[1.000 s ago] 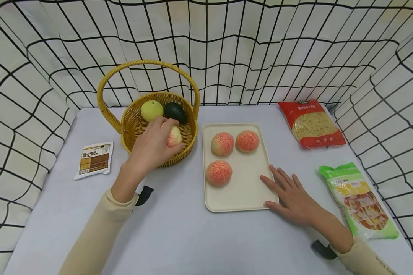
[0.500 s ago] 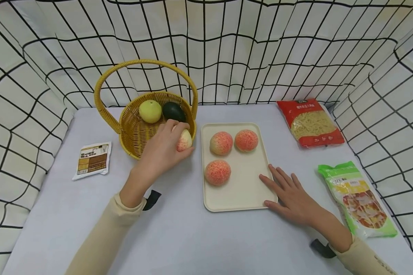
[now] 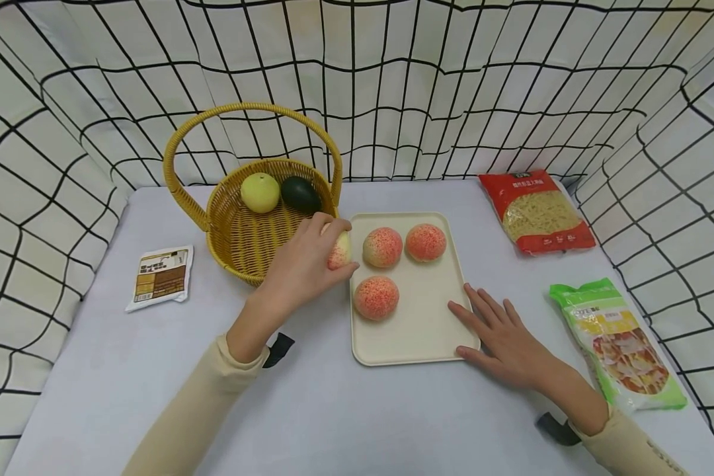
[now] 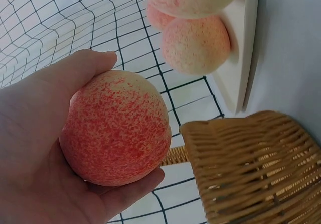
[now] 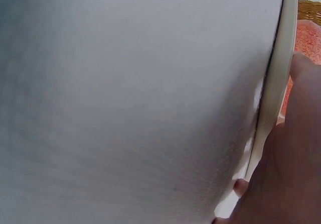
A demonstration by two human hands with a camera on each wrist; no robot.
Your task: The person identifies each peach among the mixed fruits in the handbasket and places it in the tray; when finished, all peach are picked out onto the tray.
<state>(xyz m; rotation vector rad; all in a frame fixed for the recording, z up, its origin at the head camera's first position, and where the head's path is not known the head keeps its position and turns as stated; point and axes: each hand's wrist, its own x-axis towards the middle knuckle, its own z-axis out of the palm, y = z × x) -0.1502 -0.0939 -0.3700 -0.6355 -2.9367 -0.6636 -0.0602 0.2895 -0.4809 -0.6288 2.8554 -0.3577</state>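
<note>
My left hand [image 3: 300, 264] grips a peach [image 3: 340, 251] by the right rim of the yellow wicker basket [image 3: 229, 231]. In the left wrist view, thumb and fingers curl round that red-speckled peach [image 4: 118, 128], apart from the basket's woven wall [image 4: 246, 169]. Three more peaches, one at the left [image 3: 377, 298] and two behind, lie on the cream tray [image 3: 431, 330]. Fingers spread and fairly straight, my right hand [image 3: 508, 344] touches the tray's right edge. Inside the basket are a round yellow-green fruit [image 3: 260, 193] and a dark green avocado-like fruit [image 3: 300, 194].
A small brown-and-white packet [image 3: 162, 277] lies left of the basket. At the right are a red bag of pasta-like pieces [image 3: 541, 211] and a green-edged food bag [image 3: 621, 347]. Black grid netting over white cloth borders the table's back and sides; the basket handle [image 3: 250, 107] arches high.
Carrying the peach, my left hand has moved right from inside the basket, past its right rim to the tray's left edge. The right hand stays in place.
</note>
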